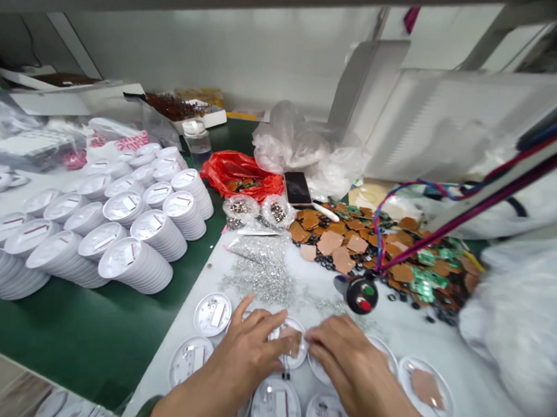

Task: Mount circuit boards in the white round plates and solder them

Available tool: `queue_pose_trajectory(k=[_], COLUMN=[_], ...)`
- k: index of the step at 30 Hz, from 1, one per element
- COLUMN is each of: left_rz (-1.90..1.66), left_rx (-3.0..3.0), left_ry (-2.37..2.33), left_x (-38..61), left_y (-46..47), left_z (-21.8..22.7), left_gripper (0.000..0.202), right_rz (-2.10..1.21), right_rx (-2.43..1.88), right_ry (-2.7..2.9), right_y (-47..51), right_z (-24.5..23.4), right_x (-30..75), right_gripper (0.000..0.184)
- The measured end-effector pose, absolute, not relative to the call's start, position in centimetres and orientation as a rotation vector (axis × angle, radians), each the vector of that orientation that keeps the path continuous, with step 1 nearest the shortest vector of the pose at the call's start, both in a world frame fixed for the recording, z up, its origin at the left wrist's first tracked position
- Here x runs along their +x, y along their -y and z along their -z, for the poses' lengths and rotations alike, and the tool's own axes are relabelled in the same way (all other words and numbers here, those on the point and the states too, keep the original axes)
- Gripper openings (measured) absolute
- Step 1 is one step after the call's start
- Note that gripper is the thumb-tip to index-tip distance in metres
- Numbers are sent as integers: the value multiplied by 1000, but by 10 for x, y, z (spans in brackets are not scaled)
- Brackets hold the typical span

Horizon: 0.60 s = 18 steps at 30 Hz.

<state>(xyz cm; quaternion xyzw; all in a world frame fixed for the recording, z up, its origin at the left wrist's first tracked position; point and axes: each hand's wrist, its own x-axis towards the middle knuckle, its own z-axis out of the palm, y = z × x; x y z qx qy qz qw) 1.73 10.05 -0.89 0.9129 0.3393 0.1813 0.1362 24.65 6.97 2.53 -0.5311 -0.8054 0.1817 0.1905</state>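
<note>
Left hand (250, 345) palm down, fingers (241, 310) spread; right hand (349, 351) close by, fingers bunched, curled; both forearms (191, 399) angle inward.

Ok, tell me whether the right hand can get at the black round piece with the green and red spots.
Probably yes: the black round piece is just beyond the right hand, with nothing tall between them. Its fingers are at a white round case and may need to leave it first.

A phone (297, 189) lies in front of a clear bag (301, 144). To the left, a jar (196, 140) stands near a white box (214, 119). Behind, at right, stands a pale panel (458, 125).
</note>
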Motion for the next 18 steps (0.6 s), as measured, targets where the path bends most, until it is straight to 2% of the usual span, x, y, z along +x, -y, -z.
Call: queue_pose_trajectory(k=[2, 4, 6, 9, 11, 15, 18], left_rz=[-614, -726, -760, -764, -785, -815, -793], left_rx=[2640, 2639, 2666, 2764, 2795, 2806, 2814], left_ry=[-972, -958, -959, -878, -858, -893, -902], left_x=[17, 15, 13, 8, 6, 5, 5], left_y=[-100, -100, -102, -105, -106, -106, -107], left_z=[16, 24, 31, 36, 36, 35, 38], left_gripper=[19, 15, 21, 34, 36, 31, 29], right_rz=[-534, -485, -100, 105, 144, 150, 159], right_rx=[-1465, -1672, -1967, -2128, -2164, -2133, -2080], right_ry=[2305, 2273, 2068, 1921, 1927, 2004, 1978], right_y=[-58, -57, -73, -118, -150, -185, -186], right_z=[-33, -38, -40, -34, -26, -13, -14], right_x=[281, 321, 357, 387, 391, 384, 384], right_gripper=[23, 22, 21, 16, 13, 29, 29])
